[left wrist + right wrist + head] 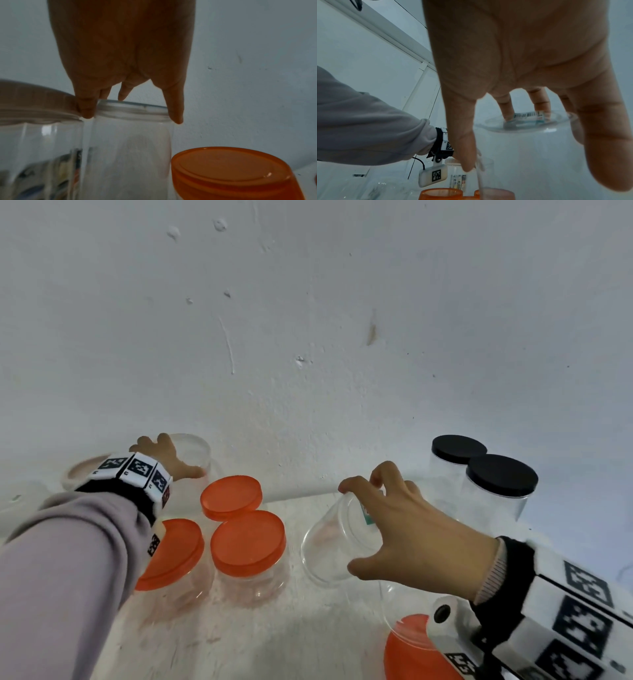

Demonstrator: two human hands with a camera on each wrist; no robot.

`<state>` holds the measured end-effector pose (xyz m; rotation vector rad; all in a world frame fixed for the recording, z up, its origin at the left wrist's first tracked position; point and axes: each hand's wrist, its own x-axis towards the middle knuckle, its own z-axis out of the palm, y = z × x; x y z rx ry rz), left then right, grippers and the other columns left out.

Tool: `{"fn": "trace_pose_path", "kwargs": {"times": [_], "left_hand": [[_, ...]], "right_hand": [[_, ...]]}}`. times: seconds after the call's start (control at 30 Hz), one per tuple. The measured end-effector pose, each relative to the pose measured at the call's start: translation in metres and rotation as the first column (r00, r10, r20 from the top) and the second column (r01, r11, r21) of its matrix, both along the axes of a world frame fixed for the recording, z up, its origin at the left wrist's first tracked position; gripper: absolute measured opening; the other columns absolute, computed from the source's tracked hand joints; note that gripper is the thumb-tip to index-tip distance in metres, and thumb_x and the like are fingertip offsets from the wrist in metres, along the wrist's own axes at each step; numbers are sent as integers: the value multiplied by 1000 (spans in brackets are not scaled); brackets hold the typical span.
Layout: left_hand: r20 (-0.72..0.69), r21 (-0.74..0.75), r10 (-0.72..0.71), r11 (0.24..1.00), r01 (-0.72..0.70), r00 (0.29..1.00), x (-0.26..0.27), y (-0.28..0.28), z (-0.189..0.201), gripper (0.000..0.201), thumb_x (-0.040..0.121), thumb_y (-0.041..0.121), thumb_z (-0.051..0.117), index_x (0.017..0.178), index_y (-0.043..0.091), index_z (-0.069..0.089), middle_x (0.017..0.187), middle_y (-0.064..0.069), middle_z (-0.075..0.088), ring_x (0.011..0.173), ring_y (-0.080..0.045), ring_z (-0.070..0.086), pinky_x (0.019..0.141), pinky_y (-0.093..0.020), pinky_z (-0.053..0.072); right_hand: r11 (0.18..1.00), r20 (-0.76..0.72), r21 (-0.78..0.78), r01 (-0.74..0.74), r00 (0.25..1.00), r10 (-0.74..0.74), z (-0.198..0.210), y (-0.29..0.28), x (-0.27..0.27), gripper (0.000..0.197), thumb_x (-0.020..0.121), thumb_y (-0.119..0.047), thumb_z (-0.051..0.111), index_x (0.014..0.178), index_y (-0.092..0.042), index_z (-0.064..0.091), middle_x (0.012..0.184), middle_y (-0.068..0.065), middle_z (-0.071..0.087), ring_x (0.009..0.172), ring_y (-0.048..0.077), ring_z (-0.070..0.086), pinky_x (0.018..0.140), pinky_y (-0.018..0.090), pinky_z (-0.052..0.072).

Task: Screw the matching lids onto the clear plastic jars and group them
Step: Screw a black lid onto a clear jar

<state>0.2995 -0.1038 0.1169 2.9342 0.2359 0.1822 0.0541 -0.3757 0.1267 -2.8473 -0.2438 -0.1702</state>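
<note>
My left hand (178, 457) grips the rim of an open, lidless clear jar (197, 451) standing at the back left by the wall. In the left wrist view the fingertips (176, 119) clamp that jar's threaded neck (132, 109). My right hand (349, 527) holds a second lidless clear jar (329, 546) tilted above the table. The fingers rest on its labelled base (529, 116) and the thumb (465, 155) lies along its side. Three jars with orange lids (248, 542) stand together between my hands.
Two black-lidded jars (501, 475) stand at the back right. A beige-lidded jar (85, 470) sits just left of my left hand. Another orange lid (407, 645) shows at the bottom edge, partly hidden by my right wrist. The white wall runs close behind everything.
</note>
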Motion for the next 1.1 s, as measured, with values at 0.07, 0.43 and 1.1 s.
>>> {"fn": "trace_pose_path", "kwargs": {"times": [0.07, 0.43, 1.1], "left_hand": [[-61, 30, 6, 1000, -4, 998, 2, -1, -5, 97, 72, 67, 66, 138, 4, 34, 135, -21, 43, 123, -33, 46, 96, -37, 40], [-257, 62, -50, 996, 68, 965, -5, -14, -18, 75, 89, 49, 57, 138, -4, 36, 139, -18, 48, 127, -27, 48, 98, -30, 38], [-27, -28, -692, 722, 692, 721, -143, -94, 33, 47, 89, 47, 57, 130, 25, 51, 129, 4, 55, 117, -13, 51, 96, -26, 41]], "right_hand": [[1000, -7, 5, 8, 1000, -8, -3, 1, 0, 76, 73, -45, 69, 132, -39, 21, 114, -7, 17, 105, 16, 38, 71, 17, 39], [998, 44, 51, 37, 998, -39, -5, -4, -10, 74, 70, -53, 70, 127, -32, 29, 109, -8, 34, 98, 13, 41, 73, 18, 41], [513, -140, 839, 183, 983, -122, 11, -118, -73, 64, 51, -24, 88, 110, -22, 62, 104, -11, 66, 83, 22, 64, 66, 30, 58]]}}
